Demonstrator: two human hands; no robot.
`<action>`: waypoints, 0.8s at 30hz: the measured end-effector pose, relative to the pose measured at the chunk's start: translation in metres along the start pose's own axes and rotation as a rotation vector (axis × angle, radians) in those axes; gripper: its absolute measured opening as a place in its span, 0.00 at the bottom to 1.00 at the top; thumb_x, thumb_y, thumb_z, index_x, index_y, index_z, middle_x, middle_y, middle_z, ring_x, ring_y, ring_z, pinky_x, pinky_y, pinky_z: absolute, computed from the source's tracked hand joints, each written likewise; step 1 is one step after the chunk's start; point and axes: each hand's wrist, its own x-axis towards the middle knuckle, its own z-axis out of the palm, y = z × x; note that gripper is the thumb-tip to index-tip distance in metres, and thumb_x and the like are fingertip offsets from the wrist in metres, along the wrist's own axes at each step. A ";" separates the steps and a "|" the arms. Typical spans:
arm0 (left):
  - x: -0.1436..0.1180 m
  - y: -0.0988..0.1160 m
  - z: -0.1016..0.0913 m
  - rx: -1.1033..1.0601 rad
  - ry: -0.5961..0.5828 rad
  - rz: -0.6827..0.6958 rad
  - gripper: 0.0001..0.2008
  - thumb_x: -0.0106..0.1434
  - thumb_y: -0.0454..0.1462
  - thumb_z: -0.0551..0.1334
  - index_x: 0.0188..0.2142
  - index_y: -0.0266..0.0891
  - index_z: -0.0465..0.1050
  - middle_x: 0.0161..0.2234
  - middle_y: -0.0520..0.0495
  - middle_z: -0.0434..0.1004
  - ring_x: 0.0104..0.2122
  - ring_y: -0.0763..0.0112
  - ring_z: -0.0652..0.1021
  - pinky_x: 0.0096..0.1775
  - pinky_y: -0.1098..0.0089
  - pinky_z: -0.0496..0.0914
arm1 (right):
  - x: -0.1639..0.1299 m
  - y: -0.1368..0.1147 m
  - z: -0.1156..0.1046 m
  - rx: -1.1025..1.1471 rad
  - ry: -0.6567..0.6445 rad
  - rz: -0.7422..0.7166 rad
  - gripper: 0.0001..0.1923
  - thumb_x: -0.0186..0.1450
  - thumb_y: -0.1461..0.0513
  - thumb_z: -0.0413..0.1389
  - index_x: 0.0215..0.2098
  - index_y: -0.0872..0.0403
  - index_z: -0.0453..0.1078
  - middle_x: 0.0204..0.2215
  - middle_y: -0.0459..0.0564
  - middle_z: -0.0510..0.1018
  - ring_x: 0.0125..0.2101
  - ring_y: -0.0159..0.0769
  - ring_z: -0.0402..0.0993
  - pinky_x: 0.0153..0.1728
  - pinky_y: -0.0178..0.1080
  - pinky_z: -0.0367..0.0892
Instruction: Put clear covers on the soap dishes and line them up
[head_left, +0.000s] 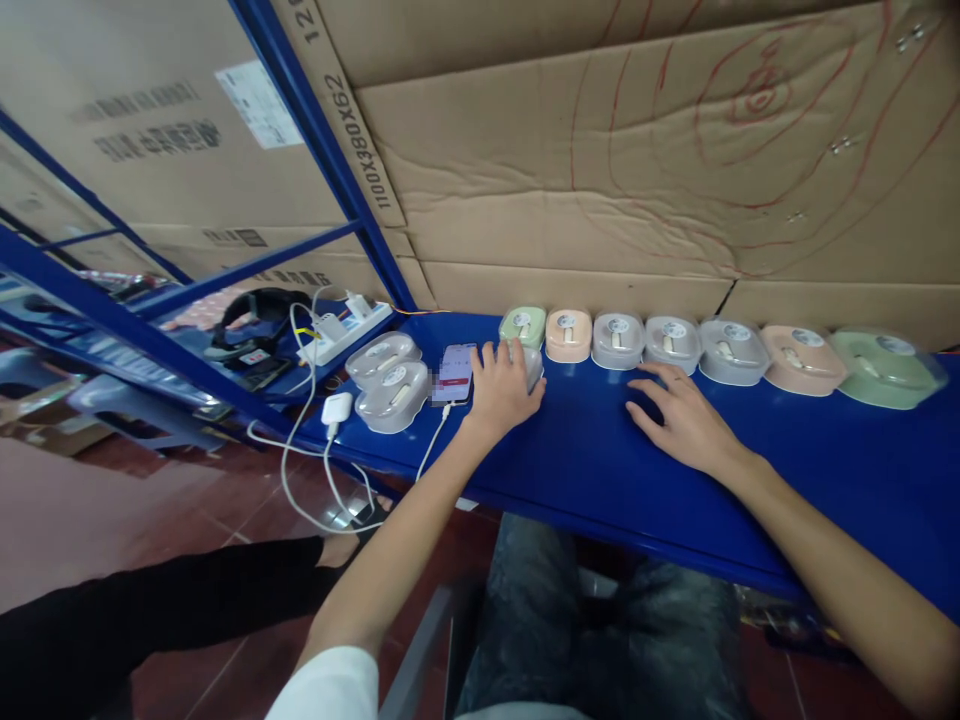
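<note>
1. The left hand [504, 388] lies palm-down over a small clear-lidded case [529, 365] on the blue worktop [600, 470]; its grip is loosely curled over the case, which it seems to steady against the surface rather than lift.
2. The right hand [686, 420] rests flat on the worktop, fingers spread, grip released and holding nothing, just in front of the row of cases [712, 348].
3. That row stands side by side along the cardboard wall [600, 200], lids facing up so the labels show.
4. A phone [454, 373] lies just left of the left hand, cabled to a charger [337, 408], near two more grey cases [386, 395].
</note>
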 end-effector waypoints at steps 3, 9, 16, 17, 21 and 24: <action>0.001 -0.005 0.003 0.024 0.010 -0.008 0.35 0.77 0.47 0.58 0.74 0.26 0.65 0.71 0.19 0.69 0.71 0.31 0.68 0.72 0.40 0.57 | 0.000 0.002 0.001 -0.001 -0.004 0.002 0.22 0.81 0.51 0.52 0.59 0.56 0.80 0.63 0.66 0.78 0.66 0.63 0.74 0.67 0.69 0.73; 0.001 -0.011 0.004 -0.036 0.053 0.014 0.34 0.76 0.47 0.59 0.72 0.26 0.68 0.72 0.23 0.69 0.69 0.33 0.70 0.68 0.44 0.65 | -0.002 0.007 0.004 -0.010 0.007 0.014 0.23 0.81 0.51 0.52 0.59 0.56 0.80 0.64 0.67 0.77 0.66 0.64 0.74 0.67 0.69 0.72; -0.004 -0.012 -0.002 -0.127 0.083 0.061 0.39 0.78 0.54 0.57 0.77 0.30 0.61 0.75 0.26 0.67 0.74 0.36 0.66 0.73 0.43 0.60 | -0.004 0.011 0.005 -0.077 0.012 0.019 0.22 0.81 0.52 0.51 0.57 0.58 0.79 0.63 0.68 0.77 0.64 0.61 0.76 0.67 0.67 0.72; -0.005 -0.018 -0.007 -0.146 0.105 0.059 0.40 0.78 0.55 0.56 0.77 0.30 0.60 0.76 0.27 0.65 0.76 0.36 0.64 0.74 0.42 0.58 | -0.004 0.011 0.005 -0.079 0.010 0.016 0.22 0.81 0.52 0.51 0.58 0.58 0.79 0.63 0.67 0.77 0.64 0.61 0.76 0.68 0.66 0.72; -0.009 -0.073 -0.034 -0.137 0.176 -0.064 0.37 0.80 0.55 0.51 0.76 0.34 0.64 0.77 0.30 0.65 0.78 0.37 0.61 0.75 0.38 0.57 | -0.004 0.011 0.005 -0.055 0.009 0.013 0.22 0.81 0.52 0.51 0.58 0.57 0.80 0.62 0.67 0.78 0.64 0.61 0.76 0.67 0.66 0.73; -0.022 -0.129 -0.056 -0.031 0.049 -0.273 0.38 0.77 0.58 0.54 0.74 0.35 0.68 0.73 0.26 0.70 0.74 0.28 0.66 0.71 0.34 0.62 | -0.004 0.011 0.006 -0.053 0.009 0.006 0.22 0.81 0.52 0.51 0.57 0.57 0.80 0.63 0.68 0.78 0.64 0.62 0.75 0.68 0.66 0.73</action>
